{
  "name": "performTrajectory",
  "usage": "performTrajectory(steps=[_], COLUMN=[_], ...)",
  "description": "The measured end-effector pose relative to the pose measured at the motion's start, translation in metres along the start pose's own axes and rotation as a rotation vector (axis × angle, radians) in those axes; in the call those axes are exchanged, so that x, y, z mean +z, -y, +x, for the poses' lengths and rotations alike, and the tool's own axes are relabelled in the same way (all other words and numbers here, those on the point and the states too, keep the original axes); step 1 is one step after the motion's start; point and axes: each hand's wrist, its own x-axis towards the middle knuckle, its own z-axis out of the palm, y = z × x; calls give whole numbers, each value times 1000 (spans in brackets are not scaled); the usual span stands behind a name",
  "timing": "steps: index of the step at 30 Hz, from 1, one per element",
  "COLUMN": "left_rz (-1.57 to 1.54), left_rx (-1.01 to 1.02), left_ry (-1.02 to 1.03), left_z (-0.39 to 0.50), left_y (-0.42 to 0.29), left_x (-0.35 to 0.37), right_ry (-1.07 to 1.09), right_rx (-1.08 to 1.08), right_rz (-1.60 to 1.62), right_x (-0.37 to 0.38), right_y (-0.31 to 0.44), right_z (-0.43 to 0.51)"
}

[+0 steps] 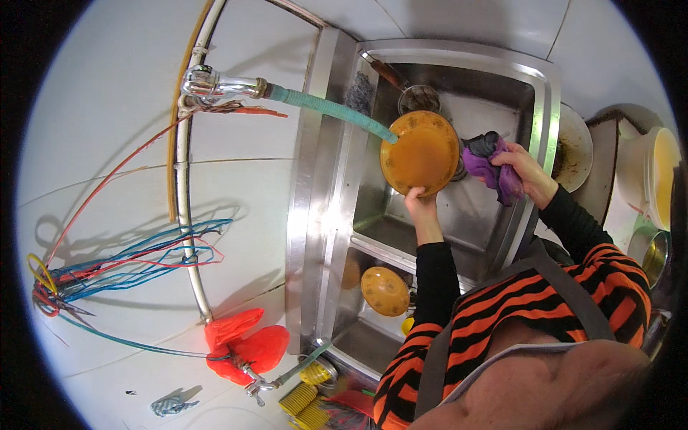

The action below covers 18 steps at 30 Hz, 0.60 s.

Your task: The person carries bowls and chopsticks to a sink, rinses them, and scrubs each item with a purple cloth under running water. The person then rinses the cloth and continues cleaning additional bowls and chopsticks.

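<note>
My left hand (422,204) grips the near rim of an orange patterned plate (422,153), held over the upper basin of a stainless steel sink (430,244). A green hose (333,110) on the wall tap ends at the plate's upper left edge. To the right of the plate, my right hand (524,169) is closed on a bunched purple and black cloth (492,164). Behind the plate lies a wire strainer (419,99) with a brown handle. A smaller orange patterned dish (385,291) rests in the lower basin.
A chrome tap (215,86) juts from the wall at the upper left. Steel wool (360,94) sits on the sink's back ledge. Another tap (259,384) hangs beside a red plastic bag (247,344). Right of the sink stand a stained pan (575,148) and a white bucket (639,166).
</note>
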Motion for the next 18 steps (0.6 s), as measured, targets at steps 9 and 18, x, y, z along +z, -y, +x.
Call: performTrajectory(steps=[9, 18], left_rz=[64, -105], left_rx=[-211, -108], left_ry=[-151, 89], left_z=[11, 31], left_y=[-27, 10], left_x=[58, 33], right_ry=[-3, 5], right_rx=[-15, -30], right_rz=[-27, -11], right_x=[-12, -7], right_y=[2, 2], right_z=[-14, -27])
